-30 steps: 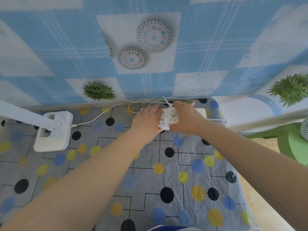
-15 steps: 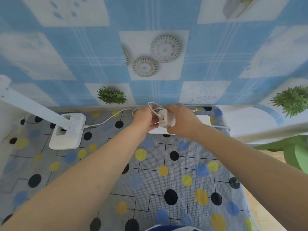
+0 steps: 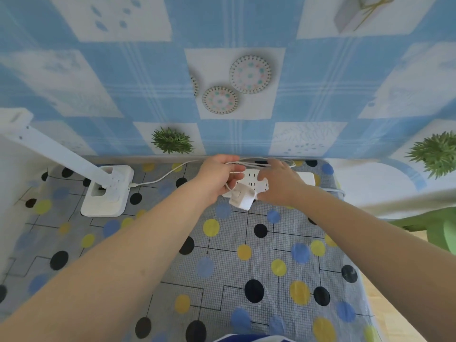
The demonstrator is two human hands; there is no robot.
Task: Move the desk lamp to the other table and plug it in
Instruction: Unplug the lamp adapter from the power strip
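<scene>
Head view: adapter (image 3: 241, 199) loose on worktop (image 3: 246, 255) before power strip (image 3: 306, 178); left hand (image 3: 218, 175) grips coiled cord (image 3: 259, 164), right hand (image 3: 276, 185) open over strip. Desk lamp (image 3: 107, 191) left of strip. Risk: tugged cord tips lamp.

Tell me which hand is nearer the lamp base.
Left. The left hand is to the right of the lamp base, holding the cord that runs to it. The right hand is farther right, over the power strip.
</scene>
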